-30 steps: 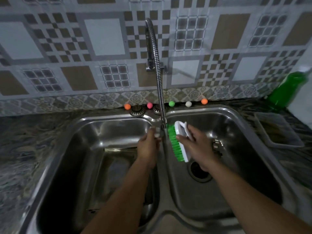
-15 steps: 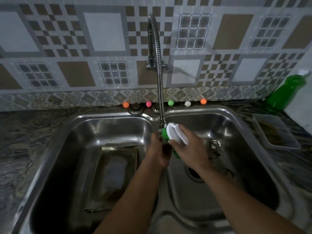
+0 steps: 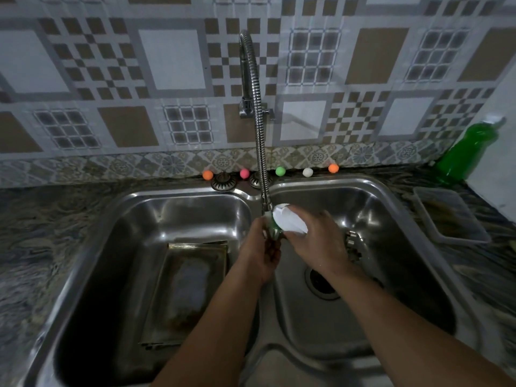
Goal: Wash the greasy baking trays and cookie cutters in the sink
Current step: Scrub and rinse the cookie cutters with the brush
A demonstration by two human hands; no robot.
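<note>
My right hand grips a white scrub brush with green bristles, held just under the spout of the flexible steel faucet. My left hand is closed around a small metal cookie cutter, pressed against the green bristles over the divider of the double sink. Greasy baking trays lie stacked in the left basin. Several metal cookie cutters lie in the right basin, partly hidden behind my right hand.
A green soap bottle stands at the far right by the wall. A clear plastic container sits on the counter right of the sink. Small coloured balls line the sink's back edge. The right basin's drain is uncovered.
The brush has turned from bristles facing left to its white back facing up, closing onto my left hand. Both hands have come together under the spout.
</note>
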